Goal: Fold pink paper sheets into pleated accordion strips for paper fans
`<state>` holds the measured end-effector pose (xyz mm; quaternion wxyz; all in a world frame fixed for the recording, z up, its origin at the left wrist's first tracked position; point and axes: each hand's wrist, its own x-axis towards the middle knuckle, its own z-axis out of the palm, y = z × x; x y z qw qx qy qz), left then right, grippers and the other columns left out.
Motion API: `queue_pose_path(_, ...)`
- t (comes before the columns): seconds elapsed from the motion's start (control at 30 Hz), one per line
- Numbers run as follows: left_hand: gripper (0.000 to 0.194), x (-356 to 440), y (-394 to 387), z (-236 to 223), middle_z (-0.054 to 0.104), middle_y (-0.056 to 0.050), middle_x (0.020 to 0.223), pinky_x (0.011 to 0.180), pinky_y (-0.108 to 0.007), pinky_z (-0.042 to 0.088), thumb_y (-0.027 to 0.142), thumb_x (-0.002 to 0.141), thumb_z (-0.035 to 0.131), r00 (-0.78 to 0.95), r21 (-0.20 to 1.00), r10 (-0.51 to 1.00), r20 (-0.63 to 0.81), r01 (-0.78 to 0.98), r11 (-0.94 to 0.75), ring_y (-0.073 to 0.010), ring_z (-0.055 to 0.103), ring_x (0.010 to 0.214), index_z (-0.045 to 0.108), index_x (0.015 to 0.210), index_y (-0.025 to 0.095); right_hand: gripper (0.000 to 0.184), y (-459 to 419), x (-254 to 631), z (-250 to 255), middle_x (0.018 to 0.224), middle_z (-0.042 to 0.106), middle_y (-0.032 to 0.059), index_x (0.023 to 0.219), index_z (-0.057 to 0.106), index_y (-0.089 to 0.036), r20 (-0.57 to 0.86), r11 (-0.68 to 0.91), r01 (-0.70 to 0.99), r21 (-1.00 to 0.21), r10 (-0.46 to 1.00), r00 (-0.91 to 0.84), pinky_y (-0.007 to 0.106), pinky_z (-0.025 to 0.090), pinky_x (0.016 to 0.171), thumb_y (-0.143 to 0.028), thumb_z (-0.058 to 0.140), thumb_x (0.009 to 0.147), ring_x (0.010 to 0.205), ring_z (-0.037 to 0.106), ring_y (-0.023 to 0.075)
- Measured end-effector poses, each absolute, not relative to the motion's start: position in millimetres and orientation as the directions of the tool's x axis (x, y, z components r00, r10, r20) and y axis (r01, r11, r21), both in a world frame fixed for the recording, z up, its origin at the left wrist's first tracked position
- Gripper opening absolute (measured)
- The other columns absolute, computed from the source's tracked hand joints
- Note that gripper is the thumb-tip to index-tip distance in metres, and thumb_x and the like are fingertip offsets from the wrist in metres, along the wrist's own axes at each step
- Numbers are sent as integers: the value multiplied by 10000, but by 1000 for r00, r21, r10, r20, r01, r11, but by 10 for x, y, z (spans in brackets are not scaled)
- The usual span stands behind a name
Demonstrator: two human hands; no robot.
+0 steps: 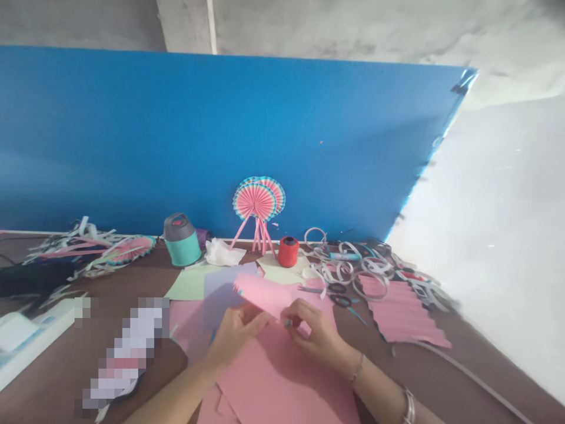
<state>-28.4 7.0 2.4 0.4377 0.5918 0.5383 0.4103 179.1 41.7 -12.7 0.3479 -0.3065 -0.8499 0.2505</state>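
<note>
Over the pink sheets (282,383), the left hand (241,335) pinches the near edge of a pink paper piece (260,292); it lies just beyond both hands, long axis slanting rightward and nearer, to the right hand's (312,330) closed fingertips at its right end.

A blue panel (176,129) is bounding the rear. Before it, a teal canister (183,252), paper fans (255,201) and a red spool (288,254) are standing as upright obstacles. The left hand (238,334), right hand (313,334) and raised pink paper (262,294) are blocking the centre. Right of these, brown tabletop (428,381) is offering low passage beside a pleated sheet (404,309).
</note>
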Motion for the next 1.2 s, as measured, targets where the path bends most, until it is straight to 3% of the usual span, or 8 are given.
queue_pose_path(0.1, 335, -241, 60, -6, 707, -47, 720, 698, -258, 498, 439, 830, 538, 18, 965, 995, 102, 239, -104, -199, 643, 748, 708, 755, 159, 194, 399, 1745, -148, 848, 580, 44, 961, 572, -191, 425, 719, 389, -576, 670, -609, 255, 481, 656, -109, 486, 808, 726, 583, 145)
queue_pose_path(0.23, 319, -315, 81, -49, 673, -27, 705, 694, -249, 489, 371, 877, 492, -81, 898, 943, 322, 341, -277, -179, 621, 723, 686, 734, 162, 253, 388, 1749, -128, 894, 607, 54, 1052, 554, -202, 449, 781, 407, -473, 611, -651, 270, 490, 669, -128, 512, 814, 763, 610, 165)
queue_pose_path(0.37, 225, -437, 111, -45, 621, -43, 819, 732, -276, 458, 227, 892, 470, -99, 626, 723, 684, 589, -511, -173, 567, 787, 668, 987, 176, 261, 324, 1792, -46, 876, 614, 66, 1084, 540, -200, 678, 864, 405, -298, 490, -548, 294, 489, 684, -110, 479, 847, 788, 603, 179)
queue_pose_path(0.47, 335, -485, 119, -26, 575, -47, 855, 763, -314, 422, 126, 882, 447, 24, 384, 615, 789, 762, -522, -179, 529, 820, 614, 1160, 213, 339, 263, 1819, 22, 949, 607, 87, 1134, 513, -194, 836, 889, 439, -132, 338, -433, 336, 472, 774, -71, 499, 818, 894, 580, 201)
queue_pose_path(0.57, 394, -475, 115, -26, 560, -45, 875, 788, -340, 401, 77, 873, 420, 207, 232, 660, 722, 827, -513, -190, 514, 855, 609, 1174, 249, 411, 255, 1813, 49, 1106, 588, 124, 1206, 486, -184, 836, 849, 528, -38, 316, -449, 393, 420, 872, -120, 543, 804, 1059, 520, 250)
queue_pose_path(0.7, 433, -420, 111, -80, 564, -52, 929, 817, -349, 406, 27, 868, 368, 400, 192, 719, 569, 785, -589, -194, 514, 909, 620, 1141, 248, 434, 344, 1777, -18, 1214, 579, 121, 1239, 490, -186, 643, 801, 596, -54, 485, -593, 404, 353, 908, -208, 553, 811, 1151, 465, 277)
queue_pose_path(0.9, 415, -389, 126, -129, 569, -45, 909, 777, -306, 440, 17, 849, 380, 439, 323, 817, 373, 764, -558, -182, 527, 884, 628, 1105, 231, 172, 448, 1824, -139, 860, 645, 46, 916, 606, -176, 393, 772, 611, -172, 623, -676, 341, 319, 804, -113, 500, 794, 848, 547, 184)
queue_pose_path(1.2, 244, -374, 138, -195, 600, -17, 920, 826, -297, 426, 57, 861, 402, 420, 479, 879, 226, 738, -476, -165, 544, 910, 592, 894, 207, 74, 372, 1793, -80, 863, 578, 35, 809, 559, -177, 220, 751, 650, -113, 657, -721, 318, 268, 721, -240, 563, 771, 837, 471, 184)
